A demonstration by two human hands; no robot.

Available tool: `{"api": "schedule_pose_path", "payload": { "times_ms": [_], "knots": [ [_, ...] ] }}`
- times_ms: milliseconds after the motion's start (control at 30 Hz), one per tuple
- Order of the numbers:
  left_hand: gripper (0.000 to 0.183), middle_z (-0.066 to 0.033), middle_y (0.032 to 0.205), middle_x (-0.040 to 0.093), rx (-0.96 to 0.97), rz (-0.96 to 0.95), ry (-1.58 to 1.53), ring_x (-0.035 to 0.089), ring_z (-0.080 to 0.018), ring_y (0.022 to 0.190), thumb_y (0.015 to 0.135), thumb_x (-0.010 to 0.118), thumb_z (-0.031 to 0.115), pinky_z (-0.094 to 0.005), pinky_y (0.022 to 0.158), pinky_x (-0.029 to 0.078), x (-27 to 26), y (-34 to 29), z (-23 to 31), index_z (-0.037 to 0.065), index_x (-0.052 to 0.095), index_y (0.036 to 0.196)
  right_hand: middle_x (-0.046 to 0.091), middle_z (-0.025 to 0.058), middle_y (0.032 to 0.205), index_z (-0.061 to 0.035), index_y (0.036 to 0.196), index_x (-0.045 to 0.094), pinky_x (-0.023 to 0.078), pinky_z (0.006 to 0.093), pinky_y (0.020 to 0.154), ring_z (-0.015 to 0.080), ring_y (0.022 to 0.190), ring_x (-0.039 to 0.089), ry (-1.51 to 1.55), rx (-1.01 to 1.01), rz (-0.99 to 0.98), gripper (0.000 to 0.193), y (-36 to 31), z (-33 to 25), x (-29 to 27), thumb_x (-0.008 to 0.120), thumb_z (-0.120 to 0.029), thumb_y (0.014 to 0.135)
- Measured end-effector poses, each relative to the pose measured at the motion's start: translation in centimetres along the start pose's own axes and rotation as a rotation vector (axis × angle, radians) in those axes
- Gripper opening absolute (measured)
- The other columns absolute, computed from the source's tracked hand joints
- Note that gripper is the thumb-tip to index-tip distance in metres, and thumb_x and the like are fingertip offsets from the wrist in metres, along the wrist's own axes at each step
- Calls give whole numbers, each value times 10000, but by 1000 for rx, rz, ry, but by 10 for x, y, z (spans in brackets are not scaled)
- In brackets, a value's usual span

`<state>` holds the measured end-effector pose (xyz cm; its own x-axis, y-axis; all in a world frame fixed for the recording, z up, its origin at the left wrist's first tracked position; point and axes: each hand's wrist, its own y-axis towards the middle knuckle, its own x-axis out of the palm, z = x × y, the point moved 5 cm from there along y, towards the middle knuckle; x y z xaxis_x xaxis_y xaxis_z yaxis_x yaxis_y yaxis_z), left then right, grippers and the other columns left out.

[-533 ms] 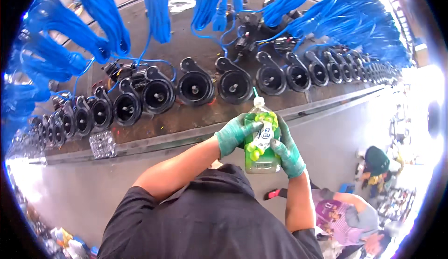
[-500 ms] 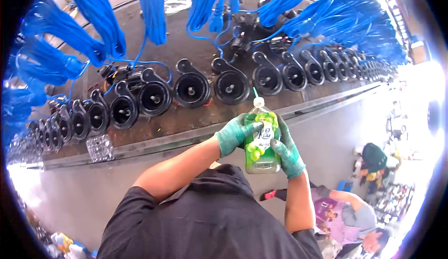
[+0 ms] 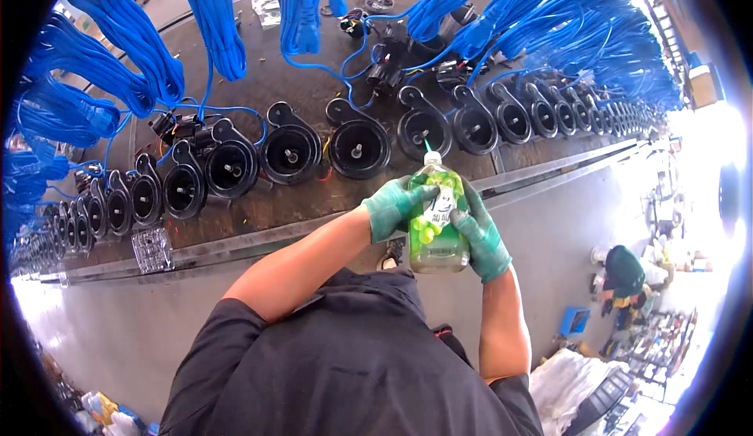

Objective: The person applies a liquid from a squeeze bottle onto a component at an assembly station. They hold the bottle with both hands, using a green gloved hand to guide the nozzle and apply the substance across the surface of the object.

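My gloved left hand (image 3: pixel 392 207) and gloved right hand (image 3: pixel 483 238) grip a squeeze bottle (image 3: pixel 438 240) from its two sides. Clear plastic with a green label, it has a white cap and a thin pale-green nozzle pointing away from me. The nozzle tip overlaps the near part of a round black cup-shaped housing (image 3: pixel 424 134); I cannot tell whether they touch. A metal shaft stands in the middle of that housing. More of the same kind sit on either side, such as the housing to the left (image 3: pixel 358 149).
The housings stand in a long row along the dark workbench (image 3: pixel 259 224). Blue cable bundles (image 3: pixel 212 28) hang over its far side. A clear plastic tray (image 3: pixel 152 249) lies at the near edge. At right are a blue box (image 3: pixel 575 321) and a person in a green cap (image 3: pixel 625 271).
The housings have shifted left in the view, and the nozzle now overlaps one of them. My hands keep hold of the bottle. The person in purple at lower right is out of sight.
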<state>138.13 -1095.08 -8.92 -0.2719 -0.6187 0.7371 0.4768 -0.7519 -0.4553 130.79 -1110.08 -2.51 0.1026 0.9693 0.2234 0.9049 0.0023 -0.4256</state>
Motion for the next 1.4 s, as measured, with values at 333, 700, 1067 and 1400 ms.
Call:
{"api": "schedule_pose_path", "payload": {
  "times_ms": [333, 700, 1067, 1400],
  "knots": [
    [555, -54, 1287, 690, 157, 164, 8, 689, -171, 1141, 1005, 733, 344, -365, 1011, 571, 28, 11, -19, 68, 554, 1452, 533, 151, 1499, -47, 1683, 199, 441, 373, 1138, 225, 1341, 541, 14, 33, -184, 882, 12, -7, -48, 728, -181, 990],
    [512, -60, 1272, 706, 117, 114, -77, 717, -192, 1097, 1001, 751, 275, -377, 921, 609, 91, 83, -34, 85, 565, 1439, 501, 138, 1550, -84, 1691, 204, 401, 386, 1170, 231, 1397, 495, -34, 12, -139, 889, 6, -44, -130, 727, -206, 983],
    [446, -63, 1278, 705, 128, 150, -92, 704, -183, 1133, 1035, 698, 244, -371, 998, 588, 97, 120, -39, 61, 579, 1424, 536, 142, 1504, -50, 1670, 258, 446, 366, 1135, 227, 1347, 546, 69, 76, -162, 892, 33, -39, -169, 768, -223, 959],
    [432, -74, 1266, 700, 158, 212, -114, 702, -177, 1124, 1023, 714, 230, -358, 985, 592, 105, 120, -42, 49, 588, 1394, 491, 154, 1544, -62, 1686, 207, 416, 380, 1161, 245, 1392, 504, 42, 89, -220, 983, 34, -47, -174, 797, -302, 936]
  ]
}}
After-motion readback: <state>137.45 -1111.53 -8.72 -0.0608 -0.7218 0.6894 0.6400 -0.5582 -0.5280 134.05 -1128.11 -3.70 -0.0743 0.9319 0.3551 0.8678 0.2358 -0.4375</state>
